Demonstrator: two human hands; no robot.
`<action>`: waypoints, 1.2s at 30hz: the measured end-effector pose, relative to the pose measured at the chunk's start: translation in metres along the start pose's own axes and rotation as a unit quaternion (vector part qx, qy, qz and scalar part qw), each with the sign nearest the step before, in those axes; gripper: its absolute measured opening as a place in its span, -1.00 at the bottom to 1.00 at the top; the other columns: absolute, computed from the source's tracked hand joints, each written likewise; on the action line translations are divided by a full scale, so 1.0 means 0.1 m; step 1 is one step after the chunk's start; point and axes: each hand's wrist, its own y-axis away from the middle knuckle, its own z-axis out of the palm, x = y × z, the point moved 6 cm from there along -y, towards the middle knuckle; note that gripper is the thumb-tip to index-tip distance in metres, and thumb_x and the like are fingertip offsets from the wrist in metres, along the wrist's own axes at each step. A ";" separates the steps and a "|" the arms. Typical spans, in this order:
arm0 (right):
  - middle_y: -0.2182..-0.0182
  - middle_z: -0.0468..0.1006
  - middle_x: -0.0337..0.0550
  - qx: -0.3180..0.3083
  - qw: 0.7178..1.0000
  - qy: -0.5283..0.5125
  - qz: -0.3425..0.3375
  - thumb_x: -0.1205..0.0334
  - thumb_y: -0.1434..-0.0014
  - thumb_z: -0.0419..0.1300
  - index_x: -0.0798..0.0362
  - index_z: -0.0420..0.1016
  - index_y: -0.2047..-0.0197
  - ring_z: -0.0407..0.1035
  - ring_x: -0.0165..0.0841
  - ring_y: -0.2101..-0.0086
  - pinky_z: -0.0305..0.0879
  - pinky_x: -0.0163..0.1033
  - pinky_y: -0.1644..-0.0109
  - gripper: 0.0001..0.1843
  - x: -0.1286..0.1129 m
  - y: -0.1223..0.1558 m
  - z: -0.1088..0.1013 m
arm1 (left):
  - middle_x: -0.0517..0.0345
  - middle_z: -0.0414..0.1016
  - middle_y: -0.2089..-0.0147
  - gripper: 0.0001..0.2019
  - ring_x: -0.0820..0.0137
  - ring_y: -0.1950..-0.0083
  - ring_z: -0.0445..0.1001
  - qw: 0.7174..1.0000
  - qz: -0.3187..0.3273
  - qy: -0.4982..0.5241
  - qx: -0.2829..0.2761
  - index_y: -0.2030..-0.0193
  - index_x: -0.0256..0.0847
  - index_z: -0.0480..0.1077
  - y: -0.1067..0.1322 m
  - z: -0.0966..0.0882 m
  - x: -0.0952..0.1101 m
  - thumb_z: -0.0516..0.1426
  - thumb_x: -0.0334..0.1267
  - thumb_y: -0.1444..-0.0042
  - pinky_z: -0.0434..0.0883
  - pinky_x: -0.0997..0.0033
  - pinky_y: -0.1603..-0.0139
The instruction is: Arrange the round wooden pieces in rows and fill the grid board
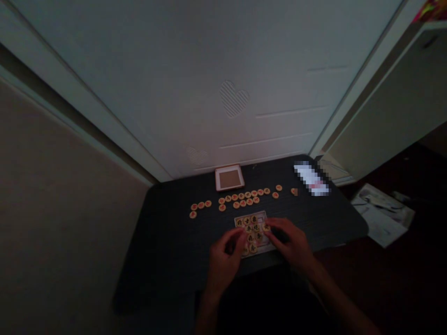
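A shallow tray (265, 248) lies near the table's front edge with several round xiangqi pieces marked in black inside. My right hand (295, 243) is at the tray's right side, thumb and fingers closed on a xiangqi piece (266, 227). From the left, my left hand (226, 255) reaches over the tray's edge. Its thumb and forefinger curl together beside the black-marked pieces, and what lies between the tips is hidden. Beyond the tray, red-marked xiangqi pieces (247, 195) lie in loose rows on the table.
The dark table (160, 256) stands against a pale panel with heart patterns. A shallow box lid (229, 178) lies at the back. A lit, pixelated phone-like object (312, 178) is at the back right. On the floor at right sits a white box (382, 214).
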 end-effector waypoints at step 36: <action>0.13 0.64 -0.12 -0.010 0.994 -0.054 -0.096 0.34 -0.29 0.25 -0.10 0.52 -0.07 0.52 -0.26 0.11 0.50 -0.10 0.00 -0.70 -0.45 0.20 0.00 | 0.12 0.65 0.14 -0.90 0.33 0.11 0.61 0.984 0.161 0.069 -0.026 0.16 -0.11 0.58 0.28 0.19 0.30 0.28 -0.25 -0.18 0.51 0.34 0.01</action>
